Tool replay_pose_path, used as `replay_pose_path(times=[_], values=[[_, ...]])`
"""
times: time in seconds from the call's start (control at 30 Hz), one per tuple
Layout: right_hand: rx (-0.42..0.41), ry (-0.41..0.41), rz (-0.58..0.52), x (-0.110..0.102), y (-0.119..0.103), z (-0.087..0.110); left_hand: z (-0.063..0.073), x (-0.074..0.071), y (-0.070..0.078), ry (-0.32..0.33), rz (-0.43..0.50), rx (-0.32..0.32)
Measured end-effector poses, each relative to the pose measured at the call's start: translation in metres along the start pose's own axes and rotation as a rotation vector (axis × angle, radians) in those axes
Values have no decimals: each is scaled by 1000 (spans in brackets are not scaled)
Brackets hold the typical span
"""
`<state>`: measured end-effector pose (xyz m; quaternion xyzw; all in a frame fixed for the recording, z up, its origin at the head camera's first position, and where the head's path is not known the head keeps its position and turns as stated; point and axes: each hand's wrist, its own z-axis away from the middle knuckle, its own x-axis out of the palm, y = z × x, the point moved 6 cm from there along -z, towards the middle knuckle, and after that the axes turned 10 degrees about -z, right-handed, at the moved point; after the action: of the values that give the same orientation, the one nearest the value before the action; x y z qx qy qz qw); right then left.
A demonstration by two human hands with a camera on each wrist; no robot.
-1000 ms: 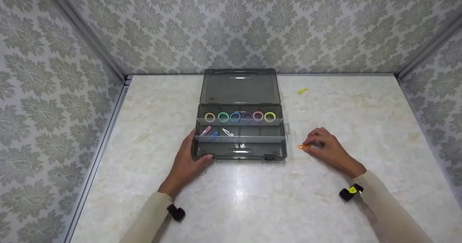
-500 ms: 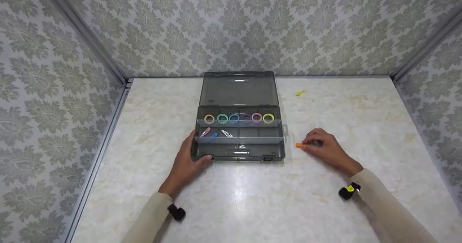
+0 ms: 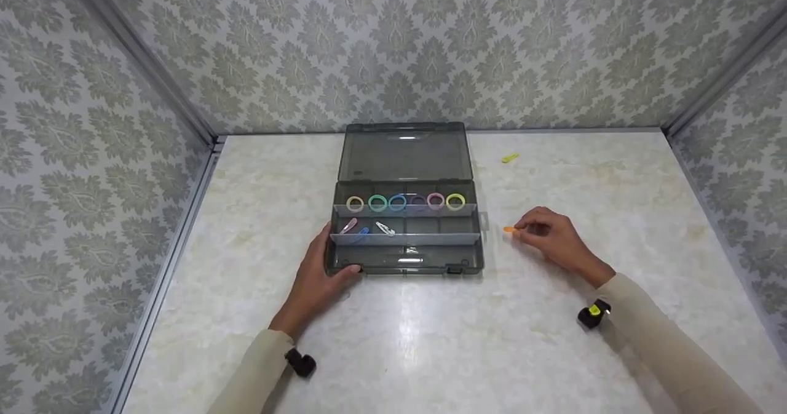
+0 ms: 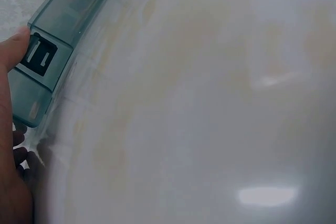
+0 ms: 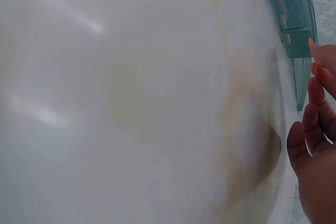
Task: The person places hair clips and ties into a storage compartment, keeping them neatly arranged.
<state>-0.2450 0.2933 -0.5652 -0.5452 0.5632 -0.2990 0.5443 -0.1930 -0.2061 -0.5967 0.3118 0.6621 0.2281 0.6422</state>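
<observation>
A dark translucent compartment box [image 3: 411, 259] lies with its lid [image 3: 406, 152] folded back. My left hand [image 3: 318, 278] grips its front left corner, thumb on the front edge and fingers along the left side; the left wrist view has the thumb beside a latch [image 4: 40, 54]. To the right of the box, my right hand [image 3: 556, 240] pinches an orange hair clip [image 3: 508, 229] between thumb and index finger, most of the clip hidden by the fingertips. The box's middle row holds a pink hair clip [image 3: 349, 224], a blue hair clip [image 3: 361, 234] and a white hair clip [image 3: 385, 228].
Several coloured hair ties stand along the back row, among them a green hair tie [image 3: 377, 202] and a yellow hair tie [image 3: 455, 202]. A yellow-green hair clip [image 3: 510, 158] lies on the pale marbled table [image 3: 467, 352] behind the right hand. Patterned walls [image 3: 399, 51] enclose the table.
My right hand has shifted away from me and slightly left with the orange hair clip, which has turned in the fingers. My left hand stays on the box.
</observation>
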Motion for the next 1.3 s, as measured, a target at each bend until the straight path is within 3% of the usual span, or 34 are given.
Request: replay_pose_path(times=[0.43, 0.73, 0.87, 1.03, 1.3], values=[[-37, 27, 77, 10, -20, -24, 1, -1, 0, 11, 6, 17], [-112, 34, 68, 26, -55, -39, 2, -1, 0, 2, 1, -2], [-103, 26, 67, 30, -59, -47, 2, -1, -1, 0, 1, -10], [-114, -13, 73, 37, -53, -60, 1, 0, -1, 0, 4, 1], [-174, -107, 90, 60, -65, -77, 0, -2, 1, 5, 10, 8]])
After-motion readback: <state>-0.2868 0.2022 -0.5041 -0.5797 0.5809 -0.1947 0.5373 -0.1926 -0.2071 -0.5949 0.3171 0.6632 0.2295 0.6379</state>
